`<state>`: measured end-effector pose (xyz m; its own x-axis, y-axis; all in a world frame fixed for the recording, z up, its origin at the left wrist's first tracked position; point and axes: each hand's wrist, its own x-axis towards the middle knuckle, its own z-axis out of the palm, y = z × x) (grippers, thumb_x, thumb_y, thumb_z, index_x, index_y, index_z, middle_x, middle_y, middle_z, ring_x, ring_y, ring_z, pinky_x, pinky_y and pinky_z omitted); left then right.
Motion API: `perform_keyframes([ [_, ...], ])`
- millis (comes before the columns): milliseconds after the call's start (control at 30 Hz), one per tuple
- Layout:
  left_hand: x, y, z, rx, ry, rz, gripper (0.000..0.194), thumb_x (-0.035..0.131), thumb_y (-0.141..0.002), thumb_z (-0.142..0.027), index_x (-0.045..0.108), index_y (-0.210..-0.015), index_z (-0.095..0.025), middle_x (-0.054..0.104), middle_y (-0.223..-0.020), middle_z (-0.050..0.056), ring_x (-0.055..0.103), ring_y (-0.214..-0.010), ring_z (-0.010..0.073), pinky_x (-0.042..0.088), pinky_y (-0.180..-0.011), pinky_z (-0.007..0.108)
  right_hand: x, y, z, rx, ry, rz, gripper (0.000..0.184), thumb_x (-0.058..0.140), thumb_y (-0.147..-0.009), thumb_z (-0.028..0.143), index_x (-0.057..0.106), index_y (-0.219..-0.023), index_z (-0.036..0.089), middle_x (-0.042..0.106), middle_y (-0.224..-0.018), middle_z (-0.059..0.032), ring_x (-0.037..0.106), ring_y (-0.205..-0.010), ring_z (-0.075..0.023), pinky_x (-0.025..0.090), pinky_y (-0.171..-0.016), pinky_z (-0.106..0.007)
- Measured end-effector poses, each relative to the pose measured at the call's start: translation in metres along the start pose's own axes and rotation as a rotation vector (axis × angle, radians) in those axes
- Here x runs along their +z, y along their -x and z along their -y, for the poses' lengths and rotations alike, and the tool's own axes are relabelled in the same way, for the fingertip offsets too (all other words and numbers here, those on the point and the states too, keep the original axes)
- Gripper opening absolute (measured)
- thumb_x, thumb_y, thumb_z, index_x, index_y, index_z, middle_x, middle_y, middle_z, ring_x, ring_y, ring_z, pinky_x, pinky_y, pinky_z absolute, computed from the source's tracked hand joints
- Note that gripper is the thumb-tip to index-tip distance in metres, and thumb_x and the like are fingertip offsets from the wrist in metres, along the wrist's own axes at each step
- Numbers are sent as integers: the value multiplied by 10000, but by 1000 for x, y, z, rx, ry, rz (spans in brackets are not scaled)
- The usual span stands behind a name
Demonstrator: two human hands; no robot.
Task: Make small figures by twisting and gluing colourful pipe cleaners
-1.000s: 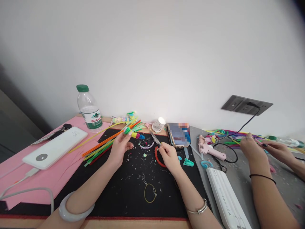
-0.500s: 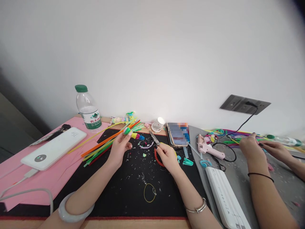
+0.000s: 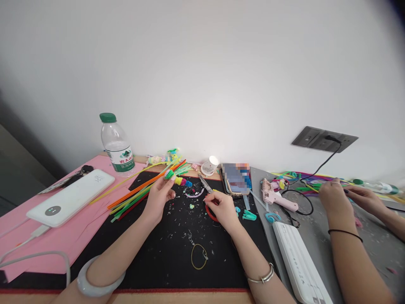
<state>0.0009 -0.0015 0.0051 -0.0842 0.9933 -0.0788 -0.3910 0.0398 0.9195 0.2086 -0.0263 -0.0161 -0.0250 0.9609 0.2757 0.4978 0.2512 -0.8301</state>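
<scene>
My left hand (image 3: 160,196) is closed around a pipe-cleaner piece (image 3: 181,181) wound in green, white, yellow, red and blue bands. Its blue end points right, above the black mat. My right hand (image 3: 221,207) has its fingertips pinched together just below the blades of a pair of scissors (image 3: 205,183). What the pinch holds, if anything, is too small to tell. A red ring-shaped part (image 3: 210,214) shows beneath this hand, partly covered by it. Left of my left hand lies a bundle of coloured pipe cleaners (image 3: 131,198).
On the left are a water bottle (image 3: 117,147) and a white power bank (image 3: 71,197). A paper cup (image 3: 210,166) and a phone (image 3: 236,179) stand along the wall. Rightward lie a pink glue gun (image 3: 278,198), a white power strip (image 3: 300,261) and a co-worker's hands (image 3: 337,198).
My right hand has drawn its fingers into a pinch and shifted slightly down from the scissors' blades. My left hand keeps its hold on the banded piece, almost unmoved.
</scene>
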Motion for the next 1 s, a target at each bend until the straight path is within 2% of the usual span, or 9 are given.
perform_keyframes([
  [133, -1, -1, 3, 9, 7, 4, 337, 739, -666, -400, 619, -901, -189, 581, -767, -38, 468, -494, 41, 406, -503, 187, -1, 1, 6, 9, 7, -23, 73, 599, -687, 164, 631, -632, 200, 656, -669, -10, 574, -606, -153, 439, -600, -278],
  [300, -3, -3, 3, 10, -2, 5, 337, 732, -673, -407, 625, -911, -194, 588, -789, -29, 466, -501, 39, 409, -505, 182, -4, 0, 9, -8, -11, -20, 131, 584, -717, 161, 676, -796, 209, 629, -650, 9, 564, -618, -147, 430, -626, -271],
  [433, -3, -4, 2, 0, 2, 2, 348, 737, -670, -407, 623, -923, -197, 567, -800, -31, 456, -508, 32, 408, -504, 171, -3, -1, 7, -10, 10, -35, 89, 580, -739, 185, 653, -689, 203, 640, -707, -14, 575, -656, -162, 423, -626, -280],
  [567, -4, -4, 3, -7, 10, -3, 363, 740, -666, -416, 618, -926, -194, 555, -800, -35, 457, -513, 31, 411, -507, 170, -1, -2, 8, 55, 23, -40, 122, 589, -758, 224, 568, -641, 199, 596, -631, 5, 536, -578, -152, 396, -572, -275],
  [667, -5, -5, 3, -10, 22, -5, 382, 748, -658, -414, 619, -939, -189, 564, -810, -28, 459, -512, 32, 407, -501, 172, -2, -3, 14, -54, 93, -49, 147, 607, -756, 205, 541, -625, 198, 563, -706, -8, 524, -656, -160, 402, -626, -290],
  [767, -5, -5, 3, -18, 18, -11, 384, 749, -658, -412, 620, -940, -186, 570, -829, -21, 462, -508, 30, 409, -499, 175, -3, -3, 20, -205, 211, -144, 205, 684, -704, 183, 529, -571, 191, 511, -813, -34, 489, -788, -191, 405, -723, -335],
  [833, -5, -6, 3, -19, 18, -13, 375, 749, -658, -411, 620, -929, -187, 574, -838, -21, 469, -507, 29, 414, -504, 178, -3, -3, 23, -239, 274, -177, 210, 725, -681, 186, 553, -560, 190, 490, -826, -41, 465, -811, -205, 403, -738, -356],
  [933, -5, -7, 2, -21, 29, -14, 375, 754, -651, -411, 620, -923, -191, 580, -836, -25, 474, -501, 27, 415, -507, 183, 0, -1, 24, -250, 330, -129, 158, 728, -703, 202, 629, -581, 205, 504, -855, -50, 464, -843, -220, 415, -756, -377],
  [1000, -5, -8, 2, -24, 39, -17, 389, 765, -637, -408, 623, -927, -191, 580, -824, -29, 473, -496, 27, 413, -507, 187, 2, 1, 25, -275, 350, -46, 92, 677, -755, 179, 711, -705, 249, 536, -955, -59, 477, -897, -229, 428, -799, -393],
])
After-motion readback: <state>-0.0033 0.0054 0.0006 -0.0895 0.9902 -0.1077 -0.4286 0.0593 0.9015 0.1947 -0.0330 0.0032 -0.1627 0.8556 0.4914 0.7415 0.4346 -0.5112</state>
